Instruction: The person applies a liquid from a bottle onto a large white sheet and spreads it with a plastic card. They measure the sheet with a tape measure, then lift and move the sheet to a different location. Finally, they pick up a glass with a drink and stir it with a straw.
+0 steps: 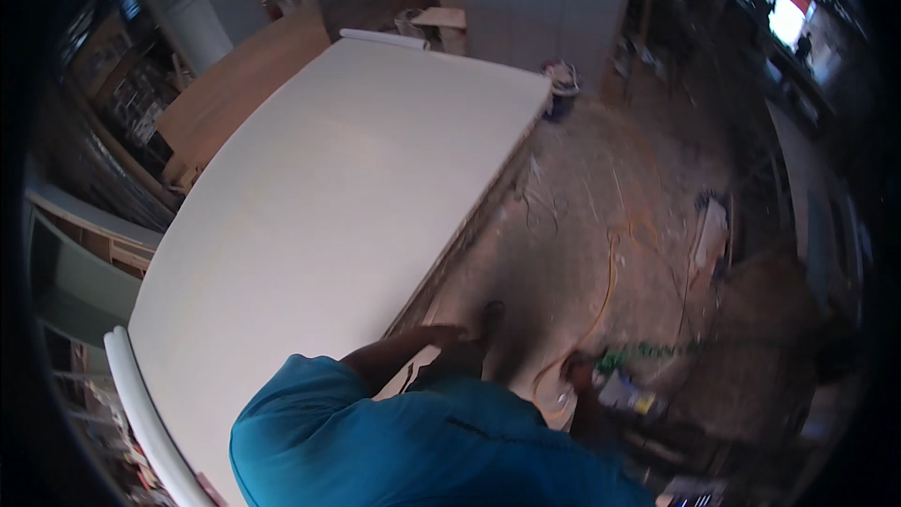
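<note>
A large white sheet-covered worktop (310,188) stretches away on my left. My left hand (448,335) is beside its near right edge, low and dark. Its fingers are too blurred to read, and no held thing can be made out. My right hand (580,372) reaches down on the other side of my body, close to a green tangled strip (615,358) and a pale item with a yellow patch (644,404). Whether it touches either of them is unclear.
White rolls lie at the worktop's near left end (155,422) and far end (385,38). A filled bucket (561,84) stands by the far right corner. An orange-yellow hose (612,272) snakes over the floor. A long white object (711,233) lies farther right. Brown board (244,75) leans behind.
</note>
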A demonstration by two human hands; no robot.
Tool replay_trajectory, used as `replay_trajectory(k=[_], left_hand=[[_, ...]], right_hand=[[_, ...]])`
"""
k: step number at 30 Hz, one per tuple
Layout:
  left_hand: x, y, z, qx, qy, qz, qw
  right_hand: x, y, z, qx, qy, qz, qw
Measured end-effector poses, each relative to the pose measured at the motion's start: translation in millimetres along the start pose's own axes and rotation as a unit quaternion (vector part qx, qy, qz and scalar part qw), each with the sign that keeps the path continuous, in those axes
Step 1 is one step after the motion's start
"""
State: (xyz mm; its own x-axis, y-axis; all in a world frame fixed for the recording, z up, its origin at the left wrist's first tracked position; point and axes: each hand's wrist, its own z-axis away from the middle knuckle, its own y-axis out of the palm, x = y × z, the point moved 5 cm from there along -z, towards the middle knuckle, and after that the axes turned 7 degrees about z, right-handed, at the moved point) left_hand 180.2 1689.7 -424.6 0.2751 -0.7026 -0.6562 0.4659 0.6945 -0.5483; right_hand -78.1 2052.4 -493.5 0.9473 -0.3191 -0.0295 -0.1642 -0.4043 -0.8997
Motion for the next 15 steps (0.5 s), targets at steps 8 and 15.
replay_trajectory(k=[8,15], left_hand=[[-51,-153,-216,0.142,-0.037,0.053,0.988],[-123,-411,-393,0.039,0.042,0.071,0.996]], right_hand=[[-120,33,-110,0.319,0.625,-0.42,0.576],[-255,64,-273,0.261,0.668,-0.415,0.559]])
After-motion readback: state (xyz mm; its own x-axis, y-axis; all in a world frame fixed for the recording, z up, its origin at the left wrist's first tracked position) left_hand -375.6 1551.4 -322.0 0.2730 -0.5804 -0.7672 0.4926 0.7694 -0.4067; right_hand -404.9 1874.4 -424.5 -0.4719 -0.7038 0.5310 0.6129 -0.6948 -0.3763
